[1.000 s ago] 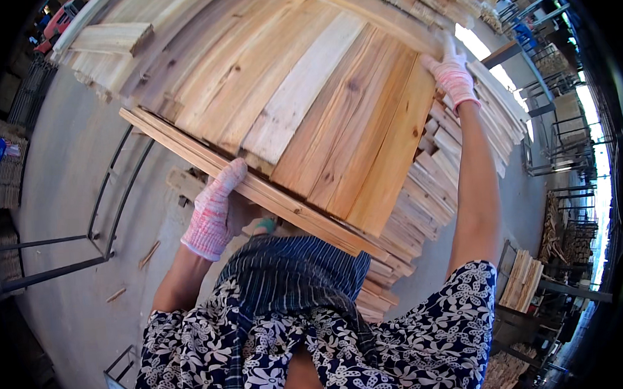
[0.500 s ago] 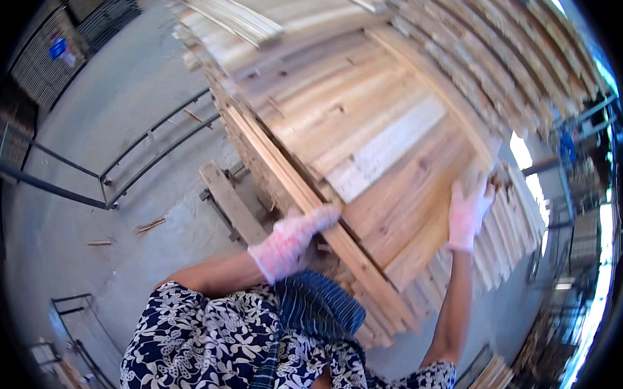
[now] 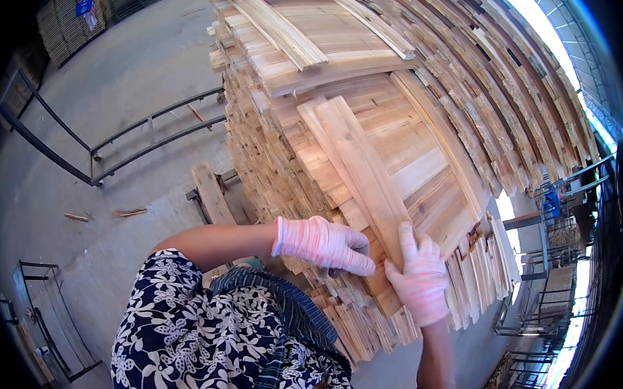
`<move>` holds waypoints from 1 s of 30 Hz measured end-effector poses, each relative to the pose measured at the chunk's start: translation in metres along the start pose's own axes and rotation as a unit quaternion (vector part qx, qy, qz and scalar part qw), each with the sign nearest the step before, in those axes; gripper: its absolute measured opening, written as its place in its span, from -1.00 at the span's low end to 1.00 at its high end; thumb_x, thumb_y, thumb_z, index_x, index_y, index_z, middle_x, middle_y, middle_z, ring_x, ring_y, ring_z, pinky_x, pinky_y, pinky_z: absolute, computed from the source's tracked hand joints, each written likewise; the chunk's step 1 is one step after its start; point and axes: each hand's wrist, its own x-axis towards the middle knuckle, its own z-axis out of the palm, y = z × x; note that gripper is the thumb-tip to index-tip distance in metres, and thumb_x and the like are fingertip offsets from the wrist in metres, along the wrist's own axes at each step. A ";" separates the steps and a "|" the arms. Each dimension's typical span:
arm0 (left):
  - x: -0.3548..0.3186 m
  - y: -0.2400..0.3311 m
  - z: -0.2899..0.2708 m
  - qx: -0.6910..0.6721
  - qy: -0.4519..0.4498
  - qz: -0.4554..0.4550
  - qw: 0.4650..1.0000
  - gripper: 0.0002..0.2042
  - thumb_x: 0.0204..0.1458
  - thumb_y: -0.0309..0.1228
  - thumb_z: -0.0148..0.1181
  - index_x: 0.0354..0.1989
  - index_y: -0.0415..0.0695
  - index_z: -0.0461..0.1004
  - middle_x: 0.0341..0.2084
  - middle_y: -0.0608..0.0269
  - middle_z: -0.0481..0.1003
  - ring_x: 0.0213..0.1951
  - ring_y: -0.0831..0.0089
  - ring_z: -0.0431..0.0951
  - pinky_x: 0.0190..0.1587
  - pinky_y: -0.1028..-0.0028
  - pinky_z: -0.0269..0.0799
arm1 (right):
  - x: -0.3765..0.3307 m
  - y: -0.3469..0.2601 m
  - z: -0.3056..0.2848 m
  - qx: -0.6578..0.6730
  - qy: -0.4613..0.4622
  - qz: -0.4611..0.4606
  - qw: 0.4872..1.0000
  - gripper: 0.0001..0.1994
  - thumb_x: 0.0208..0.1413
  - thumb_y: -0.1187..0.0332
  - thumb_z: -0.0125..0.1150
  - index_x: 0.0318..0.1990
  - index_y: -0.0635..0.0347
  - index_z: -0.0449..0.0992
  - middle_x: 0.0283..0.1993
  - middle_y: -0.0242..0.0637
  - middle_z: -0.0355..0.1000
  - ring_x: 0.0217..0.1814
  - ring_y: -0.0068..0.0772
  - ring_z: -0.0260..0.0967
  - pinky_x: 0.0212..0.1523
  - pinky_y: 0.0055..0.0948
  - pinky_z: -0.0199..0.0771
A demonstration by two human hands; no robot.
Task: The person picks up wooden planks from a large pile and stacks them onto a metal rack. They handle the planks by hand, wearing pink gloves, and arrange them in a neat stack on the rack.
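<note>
Both gloved hands, left hand (image 3: 324,244) and right hand (image 3: 419,279), pinch the long pale wooden plank (image 3: 363,171) (its near end), plank running toward twelve o'clock over the tall stack of sawn boards (image 3: 289,161).

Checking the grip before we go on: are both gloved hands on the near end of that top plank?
Yes: the left hand and the right hand both rest at the near end of the plank atop the wood stack.

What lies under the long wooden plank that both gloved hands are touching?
The plank lies on the top layer of a tall stack of boards. The left hand and right hand cover its near end, so what is directly beneath there cannot be seen.
</note>
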 end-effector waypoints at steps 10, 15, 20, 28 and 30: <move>0.062 0.033 -0.100 0.608 0.083 0.261 0.745 -0.36 0.01 0.06 0.35 0.25 0.06 0.44 -0.03 0.12 0.46 0.13 0.16 0.45 0.25 0.17 0.34 | 0.034 0.018 0.022 -0.019 0.001 -0.031 0.999 -0.18 -0.06 0.20 0.49 0.42 0.04 0.29 0.04 0.01 0.34 0.15 0.18 0.28 0.19 0.02 0.38; 0.059 0.027 -0.117 0.633 0.089 0.274 0.719 -0.20 -0.12 0.10 0.45 0.33 0.10 0.37 -0.08 0.09 0.49 0.04 0.10 0.53 0.20 0.11 0.41 | 0.049 0.013 0.023 -0.003 -0.007 -0.067 0.998 -0.27 0.05 0.07 0.39 0.39 -0.02 0.33 0.04 -0.05 0.36 0.15 0.06 0.33 0.21 -0.10 0.42; 0.023 0.049 -0.084 0.637 0.082 0.194 0.742 -0.13 -0.17 0.04 0.52 0.37 0.06 0.33 0.13 0.00 0.42 0.19 -0.02 0.42 0.29 0.05 0.33 | 0.003 -0.009 -0.002 0.030 -0.025 -0.038 0.999 -0.26 0.11 -0.02 0.36 0.43 -0.05 0.29 0.10 0.02 0.38 0.18 0.08 0.37 0.25 -0.08 0.42; 0.017 0.077 -0.082 0.575 -0.015 0.172 0.800 -0.29 0.08 -0.09 0.34 0.37 -0.16 0.32 0.17 -0.10 0.39 0.25 -0.05 0.37 0.35 0.14 0.26 | -0.144 0.125 -0.037 0.309 0.270 0.285 0.866 -0.39 0.24 0.00 0.22 0.37 0.09 0.40 0.25 -0.16 0.50 0.23 -0.19 0.43 0.27 -0.32 0.40; 0.008 0.086 -0.081 0.479 0.039 0.146 0.865 -0.44 0.19 -0.16 0.26 0.31 -0.17 0.38 0.05 -0.01 0.47 0.13 0.17 0.47 0.29 0.28 0.33 | -0.189 0.165 -0.010 0.270 0.224 0.397 0.848 -0.40 0.31 0.02 0.22 0.40 0.09 0.37 0.05 -0.29 0.52 0.03 -0.47 0.46 0.12 -0.35 0.49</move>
